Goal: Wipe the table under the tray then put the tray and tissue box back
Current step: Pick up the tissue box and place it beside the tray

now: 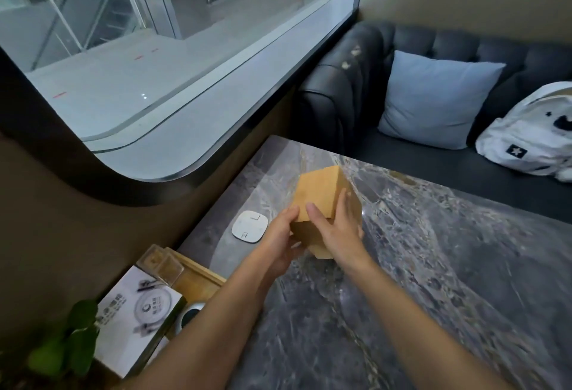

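Observation:
A wooden cube-shaped tissue box (318, 191) is held tilted above the grey marble table (433, 266), both hands on it. My left hand (278, 235) grips its lower left side. Across its front and right side lies my right hand (334, 225). The wooden tray (198, 278) sits at the table's near left edge, partly hidden by my left forearm, with a clear acrylic stand and a white printed card or box (136, 312) in it. No cloth is in view.
A white square device (250, 226) lies on the table left of the box. A green plant (68, 343) stands at the bottom left. Behind the table is a dark sofa (356, 86) with a blue cushion (433, 99) and a white backpack (532, 136).

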Demonstrator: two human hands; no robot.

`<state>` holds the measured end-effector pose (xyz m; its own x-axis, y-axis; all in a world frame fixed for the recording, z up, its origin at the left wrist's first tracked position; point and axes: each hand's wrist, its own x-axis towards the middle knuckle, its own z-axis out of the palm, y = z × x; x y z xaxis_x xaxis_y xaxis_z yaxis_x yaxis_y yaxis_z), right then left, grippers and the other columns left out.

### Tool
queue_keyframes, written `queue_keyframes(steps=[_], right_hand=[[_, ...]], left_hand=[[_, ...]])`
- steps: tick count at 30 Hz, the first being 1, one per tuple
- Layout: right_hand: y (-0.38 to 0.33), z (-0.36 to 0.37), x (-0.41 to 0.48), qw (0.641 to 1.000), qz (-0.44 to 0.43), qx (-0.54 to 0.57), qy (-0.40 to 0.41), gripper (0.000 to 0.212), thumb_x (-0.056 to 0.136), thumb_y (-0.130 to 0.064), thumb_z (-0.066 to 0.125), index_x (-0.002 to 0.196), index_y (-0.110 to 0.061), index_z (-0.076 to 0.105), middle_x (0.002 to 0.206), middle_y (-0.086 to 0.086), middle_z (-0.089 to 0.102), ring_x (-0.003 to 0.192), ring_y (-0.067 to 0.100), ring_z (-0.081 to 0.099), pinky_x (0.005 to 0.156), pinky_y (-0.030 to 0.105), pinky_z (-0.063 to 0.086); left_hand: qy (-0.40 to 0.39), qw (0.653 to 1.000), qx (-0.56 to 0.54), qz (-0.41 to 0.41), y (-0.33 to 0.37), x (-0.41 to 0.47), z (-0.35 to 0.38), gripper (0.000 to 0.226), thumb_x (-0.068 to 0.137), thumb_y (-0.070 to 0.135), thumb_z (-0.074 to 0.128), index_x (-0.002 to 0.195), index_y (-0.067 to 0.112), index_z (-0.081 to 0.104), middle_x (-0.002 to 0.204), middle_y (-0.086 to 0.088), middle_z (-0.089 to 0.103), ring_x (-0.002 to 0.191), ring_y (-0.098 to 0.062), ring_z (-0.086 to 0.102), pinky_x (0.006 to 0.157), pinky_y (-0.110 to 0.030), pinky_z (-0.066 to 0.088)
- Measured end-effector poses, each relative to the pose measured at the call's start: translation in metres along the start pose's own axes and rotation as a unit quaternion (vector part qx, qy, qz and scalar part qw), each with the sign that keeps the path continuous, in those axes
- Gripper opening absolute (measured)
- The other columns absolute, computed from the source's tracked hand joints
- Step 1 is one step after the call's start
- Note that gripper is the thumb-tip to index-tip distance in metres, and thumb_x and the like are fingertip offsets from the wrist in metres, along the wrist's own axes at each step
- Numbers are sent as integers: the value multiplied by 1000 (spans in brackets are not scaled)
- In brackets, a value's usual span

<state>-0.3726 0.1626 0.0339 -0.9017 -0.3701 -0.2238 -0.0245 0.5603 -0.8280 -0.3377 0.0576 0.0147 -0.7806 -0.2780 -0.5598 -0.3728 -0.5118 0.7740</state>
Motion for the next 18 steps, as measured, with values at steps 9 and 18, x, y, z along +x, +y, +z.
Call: queue_keyframes(steps=[9, 18], right_hand=[[-14, 15, -21, 942, -79, -323, -47, 71, 90, -61, 21, 146, -16, 16, 158, 6, 7, 145, 16, -3, 112, 54, -7], [-13, 22, -27, 933, -104, -331, -99, 58, 94, -53, 26, 142, -21, 25, 157, 5, 14, 145, 18, 5, 114, 50, 2]], left_hand=[[64, 991, 117, 26, -20, -14, -17, 30, 96, 10, 34, 100, 0, 62, 89, -14, 68, 74, -21, 63, 57, -23, 50], [62, 992, 106, -4, -14, -20, -30, 30, 90, 4, 39, 103, 4, 67, 109, -18, 69, 98, -30, 66, 91, -39, 52]])
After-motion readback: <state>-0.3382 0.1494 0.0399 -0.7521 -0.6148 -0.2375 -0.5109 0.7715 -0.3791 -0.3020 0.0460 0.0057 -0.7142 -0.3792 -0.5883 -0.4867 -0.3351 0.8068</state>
